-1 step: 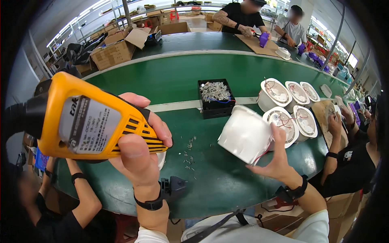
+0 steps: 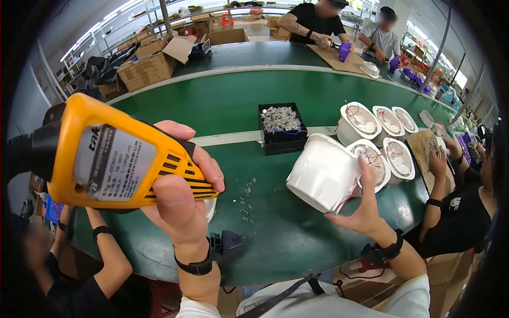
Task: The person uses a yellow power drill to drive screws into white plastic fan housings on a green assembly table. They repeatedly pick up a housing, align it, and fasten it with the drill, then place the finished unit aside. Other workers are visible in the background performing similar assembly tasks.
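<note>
- Workshop with cardboard boxes at upper left and co-workers around a long green worktop, crossed by a pale strip
- On the far side, a person in a black top with a purple part in hand, and beside, a person in a light top
- At the right edge, a person in black; at lower left, bare forearms of another co-worker
- Left grip clenched around a yellow power tool, raised at left with label and black vent slots in view
- Right grip grasping a white tub near its right-hand edge, thumb at the lower corner
- White tub tilted, outer side toward the camera, red wire at its right edge; contact with the worktop impossible to tell
- Five open white housings grouped beyond and to the right of the tub, thin wires inside
- Black bin heaped with small metal pieces, near the tub
- Loose metal bits scattered between both grips
</note>
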{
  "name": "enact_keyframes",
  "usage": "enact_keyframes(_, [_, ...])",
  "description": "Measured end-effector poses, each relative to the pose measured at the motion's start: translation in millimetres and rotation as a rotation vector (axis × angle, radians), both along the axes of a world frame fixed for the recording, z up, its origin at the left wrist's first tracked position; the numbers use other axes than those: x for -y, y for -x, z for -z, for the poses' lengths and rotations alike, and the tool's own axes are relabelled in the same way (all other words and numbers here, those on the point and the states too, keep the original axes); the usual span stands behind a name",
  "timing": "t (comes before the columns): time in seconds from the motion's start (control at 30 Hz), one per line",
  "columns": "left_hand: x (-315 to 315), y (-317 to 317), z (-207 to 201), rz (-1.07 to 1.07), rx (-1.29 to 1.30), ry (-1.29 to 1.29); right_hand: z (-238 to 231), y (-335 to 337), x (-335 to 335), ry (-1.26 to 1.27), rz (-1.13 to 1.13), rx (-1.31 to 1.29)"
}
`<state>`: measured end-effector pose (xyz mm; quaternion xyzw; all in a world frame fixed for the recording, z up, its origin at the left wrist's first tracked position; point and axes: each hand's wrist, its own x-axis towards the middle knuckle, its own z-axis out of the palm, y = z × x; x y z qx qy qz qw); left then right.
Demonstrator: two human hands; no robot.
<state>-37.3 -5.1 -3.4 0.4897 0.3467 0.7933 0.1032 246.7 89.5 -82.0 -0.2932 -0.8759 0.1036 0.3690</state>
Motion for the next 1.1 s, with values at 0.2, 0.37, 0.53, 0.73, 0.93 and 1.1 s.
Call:
enact_keyframes(0.2, [1.5, -5.3, -4.2, -0.027, -0.033, 0.009, 7.0, -6.4, -7.6, -0.058, -0.013, 0.022])
enact_keyframes(0.37, [-0.6, -4.6, -0.3, 0.068, 0.003, -0.009, 31.6, -6.9, 3.5, -0.587, -0.221, 0.467])
enact_keyframes(0.53, [1.5, -6.3, -0.3, 0.088, 0.082, -0.009, 27.3, -22.7, 1.6, -0.531, -0.243, 0.701])
enact_keyframes(0.73, [-1.5, -11.1, -1.1, 0.1, 0.052, -0.011, 24.2, -2.1, 2.9, -0.286, -0.071, 0.467])
enact_keyframes(0.93, [-2.4, -10.4, 0.9, 0.131, 0.053, -0.02, 18.0, -1.7, 2.6, -0.302, 0.083, 0.52])
enact_keyframes(1.1, [-2.2, -6.8, 3.3, 0.094, 0.018, -0.017, 18.7, -11.3, 7.0, -0.329, 0.168, 0.547])
